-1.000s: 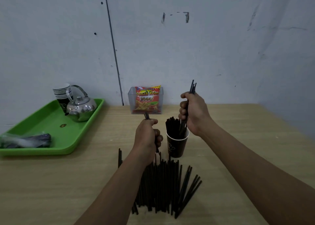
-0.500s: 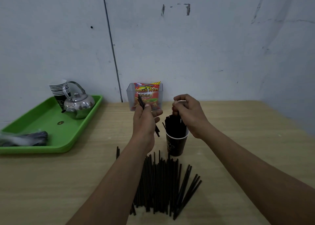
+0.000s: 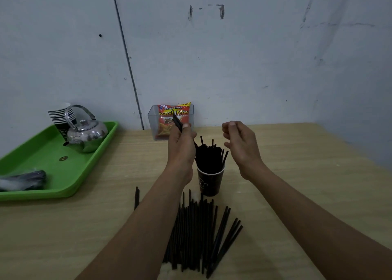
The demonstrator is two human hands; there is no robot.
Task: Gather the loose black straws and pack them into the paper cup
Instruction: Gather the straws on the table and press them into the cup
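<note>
Desk (image 3: 297, 173): pale wood-grain top set against a grey-blue wall. Paper cup (image 3: 210, 182): dark, white rim, upright near the middle of the desk, packed with a bundle of black straws (image 3: 210, 155) standing on end and fanning slightly toward the right. Loose straws (image 3: 199, 235): a large heap lying flat on the desk just in front of the cup, mostly parallel and pointing away from the viewer, with several at the right edge splayed diagonally; two more (image 3: 136, 198) lie apart at the left of the heap, beside the left forearm. Left hand (image 3: 181, 146): raised just left of the cup, grip closed on a few held straws (image 3: 177, 121) between thumb and fingers, their upper ends slanting up and left in front of the snack packet. Right hand (image 3: 241, 144): raised just right of the cup, above its rim level, fingers loosely curled, grip narrow and holding nothing. Clear plastic box (image 3: 152, 124): at the back of the desk by the wall, containing a red and yellow fries packet (image 3: 167, 118). Green tray (image 3: 51, 173): at the left, carrying a shiny metal kettle (image 3: 87, 134), a stack of paper cups (image 3: 60, 115) behind it, and a plastic-wrapped dark bundle (image 3: 23, 180) at its near end.
</note>
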